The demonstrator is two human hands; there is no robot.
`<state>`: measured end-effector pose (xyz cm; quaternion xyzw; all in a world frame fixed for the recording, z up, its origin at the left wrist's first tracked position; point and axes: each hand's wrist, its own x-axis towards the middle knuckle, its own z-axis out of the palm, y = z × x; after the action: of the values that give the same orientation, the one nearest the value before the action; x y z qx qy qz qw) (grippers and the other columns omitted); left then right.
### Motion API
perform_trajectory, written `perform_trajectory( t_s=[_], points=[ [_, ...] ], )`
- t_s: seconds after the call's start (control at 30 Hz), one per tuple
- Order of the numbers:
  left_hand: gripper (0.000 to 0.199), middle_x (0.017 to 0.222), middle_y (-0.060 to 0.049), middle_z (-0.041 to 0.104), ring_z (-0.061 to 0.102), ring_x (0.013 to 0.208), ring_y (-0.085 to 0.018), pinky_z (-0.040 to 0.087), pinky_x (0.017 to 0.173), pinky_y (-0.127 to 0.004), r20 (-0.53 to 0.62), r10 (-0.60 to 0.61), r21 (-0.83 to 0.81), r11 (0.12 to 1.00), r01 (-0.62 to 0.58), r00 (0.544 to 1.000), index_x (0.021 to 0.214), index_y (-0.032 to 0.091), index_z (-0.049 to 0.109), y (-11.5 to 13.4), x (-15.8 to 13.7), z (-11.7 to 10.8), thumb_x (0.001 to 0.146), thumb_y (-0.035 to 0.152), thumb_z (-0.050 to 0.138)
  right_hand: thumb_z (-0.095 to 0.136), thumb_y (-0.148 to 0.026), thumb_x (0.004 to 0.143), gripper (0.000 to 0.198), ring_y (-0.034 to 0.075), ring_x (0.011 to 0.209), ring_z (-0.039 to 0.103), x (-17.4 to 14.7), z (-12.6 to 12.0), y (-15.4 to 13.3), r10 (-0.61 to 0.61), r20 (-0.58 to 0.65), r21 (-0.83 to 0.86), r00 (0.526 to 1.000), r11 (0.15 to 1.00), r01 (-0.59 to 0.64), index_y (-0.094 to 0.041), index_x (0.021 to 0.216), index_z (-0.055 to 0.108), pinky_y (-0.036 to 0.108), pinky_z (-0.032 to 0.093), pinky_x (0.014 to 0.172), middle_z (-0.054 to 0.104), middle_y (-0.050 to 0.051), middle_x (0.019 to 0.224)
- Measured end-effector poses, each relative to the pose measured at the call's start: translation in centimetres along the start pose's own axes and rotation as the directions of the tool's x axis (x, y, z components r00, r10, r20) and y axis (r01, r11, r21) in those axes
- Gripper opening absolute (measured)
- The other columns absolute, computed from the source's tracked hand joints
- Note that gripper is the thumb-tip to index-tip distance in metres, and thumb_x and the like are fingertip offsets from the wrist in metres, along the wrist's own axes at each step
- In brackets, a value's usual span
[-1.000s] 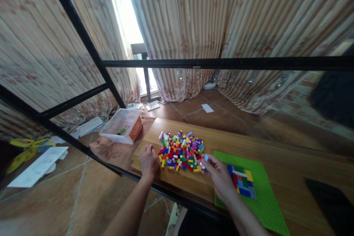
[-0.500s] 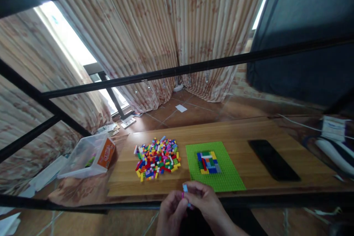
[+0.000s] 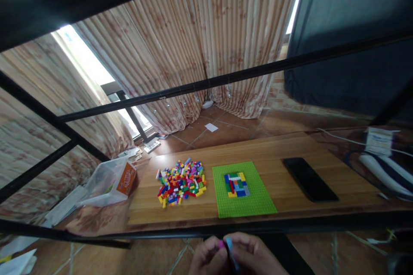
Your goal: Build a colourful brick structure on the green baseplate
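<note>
My left hand is closed, with a small pink brick pinched at its fingertips. Close beside it, my right hand grips a light blue brick. A dark gap shows between the two bricks; whether they touch lower down is hidden by my fingers. Both hands are at the bottom of the view, below the board's near edge. Beyond them lies a green baseplate bearing a block of mixed-colour bricks. Left of the baseplate spreads a heap of loose bricks.
A black phone lies on the wooden board, right of the baseplate. At the left stands a clear plastic box with an orange label. A dark metal bar runs along the near edge, and another crosses above the board.
Both hands have moved down and slightly right, toward me, away from the board. The pink and light blue bricks, close together before, now show a gap between them. The view has shifted slightly.
</note>
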<state>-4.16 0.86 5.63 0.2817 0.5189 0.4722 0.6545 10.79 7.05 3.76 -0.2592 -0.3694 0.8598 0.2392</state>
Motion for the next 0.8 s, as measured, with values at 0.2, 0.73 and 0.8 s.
perform_trajectory(
  t_s=[0.2, 0.73, 0.8],
  points=[
    [0.031, 0.066, 0.0, 0.056, 0.05, 0.06, -0.013, 0.036, 0.056, -0.023, -0.22, 0.333, 0.625, 0.77, -0.129, 0.917, 0.076, 0.017, 0.056, 5.8, 2.4, -3.4, 0.084, 0.047, 0.05, 0.077, -0.053, 0.064, 0.053, 0.011, 0.063, 0.059, -1.6, -1.9, -0.9, 0.13, -0.227, 0.062, 0.965, 0.991, -0.119, -0.019, 0.103, 0.068, 0.02, 0.044, 0.054, 0.066, 0.002, 0.076],
    [0.028, 0.086, -0.013, 0.07, 0.065, 0.087, -0.026, 0.043, 0.07, -0.031, -0.331, 0.39, 0.894, -0.16, 0.418, 0.859, 0.094, 0.015, 0.065, 13.2, 11.1, -10.1, 0.087, 0.029, 0.042, 0.06, -0.058, 0.076, 0.046, 0.012, 0.05, 0.055, -1.9, -5.9, -3.7, -0.154, -0.498, -0.448, 0.853, 0.888, -0.101, -0.022, 0.105, 0.055, 0.022, 0.035, 0.038, 0.067, 0.002, 0.079],
    [0.028, 0.087, -0.014, 0.07, 0.066, 0.087, -0.027, 0.044, 0.07, -0.032, -0.333, 0.369, 0.892, -0.174, 0.417, 0.868, 0.094, 0.015, 0.066, 13.3, 11.5, -10.4, 0.085, 0.028, 0.043, 0.061, -0.055, 0.076, 0.039, 0.012, 0.049, 0.053, -1.3, -6.5, -4.9, -0.233, -0.516, -0.557, 0.824, 0.823, -0.116, -0.02, 0.094, 0.059, 0.023, 0.036, 0.042, 0.064, -0.001, 0.065]
  ],
)
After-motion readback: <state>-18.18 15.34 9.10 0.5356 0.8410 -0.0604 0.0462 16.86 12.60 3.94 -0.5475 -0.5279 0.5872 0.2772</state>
